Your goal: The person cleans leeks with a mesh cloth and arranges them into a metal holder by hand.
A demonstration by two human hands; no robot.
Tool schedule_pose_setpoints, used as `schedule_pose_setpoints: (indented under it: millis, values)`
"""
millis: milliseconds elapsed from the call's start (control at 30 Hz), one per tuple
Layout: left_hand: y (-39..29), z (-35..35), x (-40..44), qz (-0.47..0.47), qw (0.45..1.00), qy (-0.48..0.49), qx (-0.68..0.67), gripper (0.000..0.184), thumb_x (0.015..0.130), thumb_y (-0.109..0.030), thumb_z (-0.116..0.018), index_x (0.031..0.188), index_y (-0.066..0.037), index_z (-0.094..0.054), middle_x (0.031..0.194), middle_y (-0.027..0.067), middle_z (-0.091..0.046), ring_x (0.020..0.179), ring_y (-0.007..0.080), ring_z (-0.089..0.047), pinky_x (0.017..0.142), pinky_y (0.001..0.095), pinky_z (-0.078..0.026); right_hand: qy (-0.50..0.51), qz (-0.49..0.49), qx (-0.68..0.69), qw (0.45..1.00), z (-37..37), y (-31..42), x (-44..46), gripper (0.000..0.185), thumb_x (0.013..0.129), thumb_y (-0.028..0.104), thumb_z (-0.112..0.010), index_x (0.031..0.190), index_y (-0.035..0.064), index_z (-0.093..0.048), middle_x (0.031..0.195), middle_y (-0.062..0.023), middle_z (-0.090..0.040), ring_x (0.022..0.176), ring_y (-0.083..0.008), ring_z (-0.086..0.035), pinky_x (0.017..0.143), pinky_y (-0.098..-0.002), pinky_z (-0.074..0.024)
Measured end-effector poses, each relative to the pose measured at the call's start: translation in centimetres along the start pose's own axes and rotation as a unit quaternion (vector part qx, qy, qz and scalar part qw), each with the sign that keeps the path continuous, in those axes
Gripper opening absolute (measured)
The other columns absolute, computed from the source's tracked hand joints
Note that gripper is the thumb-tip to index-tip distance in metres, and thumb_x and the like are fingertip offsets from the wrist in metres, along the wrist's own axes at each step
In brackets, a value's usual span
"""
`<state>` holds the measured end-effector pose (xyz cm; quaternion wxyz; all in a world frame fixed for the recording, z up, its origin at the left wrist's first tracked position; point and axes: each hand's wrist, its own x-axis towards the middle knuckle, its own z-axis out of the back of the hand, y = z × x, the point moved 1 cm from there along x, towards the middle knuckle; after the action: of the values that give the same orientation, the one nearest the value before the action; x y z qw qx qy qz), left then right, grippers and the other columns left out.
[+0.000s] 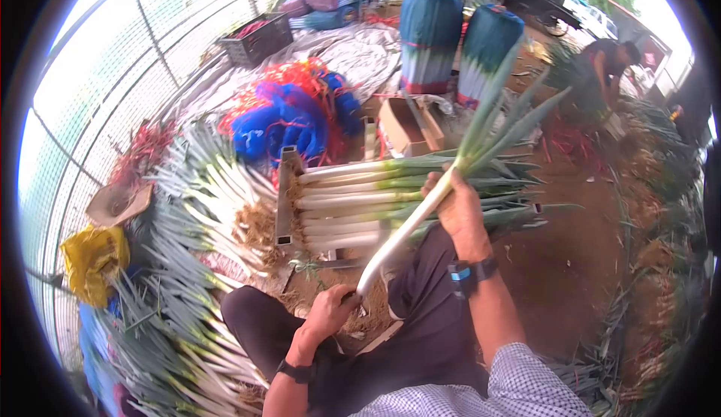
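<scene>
Brown dirt floor [571,259] w/ pale wire-mesh fence [154,30] alongside, long white-and-green leek [406,231] slanting above dark-trousered lap [420,342], L hand [329,313] gripping its lower tip, R hand [460,210] clasping it nr green leaves [492,120], row of similar leeks [349,199] on grey metal frame [285,203] just beyond.

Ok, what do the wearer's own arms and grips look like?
The left grip is ungloved, with a black wristband. The right grip is ungloved too, with a dark, blue-marked wristband. The right sleeve is short, checked dark and white.
</scene>
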<state>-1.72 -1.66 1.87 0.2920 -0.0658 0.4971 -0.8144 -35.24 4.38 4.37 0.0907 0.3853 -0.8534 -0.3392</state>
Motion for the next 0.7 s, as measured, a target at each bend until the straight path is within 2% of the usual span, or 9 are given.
schedule_pose_setpoints:
  millis: [100, 133, 167, 233, 267, 467, 533, 633, 700]
  values:
    - [1.3, -0.5, 0.7, 0.061, 0.996, -0.035, 0.058, 0.022, 0.096, -0.023, -0.065, 0.104, -0.003, -0.07, 0.093, 0.0208, -0.067, 0.088, 0.0414, -0.066, 0.076, 0.0499, -0.052, 0.021, 0.011, -0.003, 1.0, 0.1, 0.1, 0.8, 0.02, 0.105, 0.017, -0.056, 0.119, 0.0024, -0.058, 0.103, -0.0157, -0.069, 0.096, -0.0271, -0.068, 0.089, -0.0429, -0.0563]
    - [2.2, -1.0, 1.0, 0.045, 0.995, -0.058, 0.065, 0.02, 0.096, -0.021, -0.065, 0.101, -0.003, -0.069, 0.094, 0.0197, -0.067, 0.084, 0.0413, -0.064, 0.076, 0.0499, -0.051, 0.044, 0.087, -0.313, 0.945, -0.8, 0.6, -0.3, 0.018, 0.105, 0.014, -0.057, 0.117, 0.0018, -0.062, 0.107, -0.0141, -0.07, 0.098, -0.0228, -0.066, 0.091, -0.0399, -0.0553]
    - [1.3, -0.7, 0.7, 0.031, 0.997, -0.077, 0.008, 0.014, 0.095, -0.015, -0.064, 0.102, -0.003, -0.068, 0.095, 0.018, -0.066, 0.08, 0.0383, -0.065, 0.073, 0.0484, -0.052, 0.019, 0.172, -0.584, 0.793, -1.8, 1.3, -1.6, 0.017, 0.104, 0.011, -0.058, 0.115, 0.0013, -0.066, 0.112, -0.0125, -0.07, 0.1, -0.0186, -0.064, 0.093, -0.0369, -0.0542]
    - [3.9, -2.2, 0.8, 0.015, 0.994, -0.107, -0.03, 0.024, 0.093, -0.012, -0.066, 0.116, -0.004, -0.068, 0.105, 0.0183, -0.068, 0.087, 0.0369, -0.068, 0.078, 0.0454, -0.055, 0.088, 0.023, -0.066, 0.994, 2.4, 1.2, 1.1, 0.033, 0.109, 0.015, -0.047, 0.134, -0.0042, -0.055, 0.129, -0.0186, -0.063, 0.121, -0.0281, -0.061, 0.112, -0.0464, -0.0463]
    - [3.8, -2.0, 0.3, -0.042, 0.989, -0.141, -0.018, 0.025, 0.094, -0.012, -0.064, 0.118, -0.005, -0.068, 0.106, 0.0177, -0.066, 0.093, 0.0382, -0.067, 0.081, 0.046, -0.055, 0.184, 0.007, -0.035, 0.982, 4.4, 1.8, 2.9, 0.042, 0.11, 0.018, -0.044, 0.143, -0.0074, -0.045, 0.14, -0.0212, -0.056, 0.131, -0.0325, -0.054, 0.12, -0.0507, -0.0393]
    - [0.5, 4.9, -7.3, -0.078, 0.971, -0.225, -0.027, 0.03, 0.093, -0.012, -0.069, 0.121, -0.004, -0.066, 0.106, 0.0159, -0.066, 0.09, 0.0321, -0.068, 0.08, 0.0417, -0.056, 0.119, 0.011, -0.065, 0.991, 5.2, 2.4, 4.2, 0.051, 0.11, 0.021, -0.045, 0.15, -0.0081, -0.034, 0.148, -0.02, -0.049, 0.138, -0.0306, -0.047, 0.126, -0.0459, -0.0317]
    - [2.0, 8.6, -12.9, -0.005, 0.947, -0.319, 0.044, 0.031, 0.094, -0.011, -0.071, 0.124, -0.005, -0.067, 0.11, 0.0131, -0.069, 0.094, 0.0238, -0.069, 0.081, 0.0344, -0.057, 0.085, 0.007, -0.065, 0.994, 4.5, 2.0, 4.2, 0.051, 0.109, 0.022, -0.048, 0.15, -0.0068, -0.037, 0.148, -0.0187, -0.049, 0.142, -0.0298, -0.043, 0.128, -0.0444, -0.0288]
    - [3.8, 14.4, -23.9, 0.267, 0.884, -0.377, 0.071, 0.024, 0.097, -0.011, -0.067, 0.119, -0.002, -0.068, 0.108, 0.0117, -0.073, 0.098, 0.0204, -0.069, 0.086, 0.0337, -0.055, 0.317, -0.063, -0.002, 0.946, 7.5, 2.7, 7.7, 0.052, 0.107, 0.02, -0.053, 0.148, -0.0081, -0.038, 0.144, -0.0191, -0.052, 0.139, -0.0327, -0.045, 0.127, -0.0462, -0.0291]
    - [8.0, 14.5, -33.0, 0.325, 0.836, -0.416, 0.152, 0.024, 0.096, -0.019, -0.068, 0.11, 0.0, -0.069, 0.098, 0.0185, -0.072, 0.089, 0.0315, -0.069, 0.081, 0.0392, -0.054, 0.275, -0.068, 0.043, 0.958, 7.4, 2.6, 8.1, 0.053, 0.104, 0.014, -0.056, 0.148, -0.0088, -0.037, 0.141, -0.0189, -0.051, 0.138, -0.0335, -0.045, 0.126, -0.0468, -0.0308]
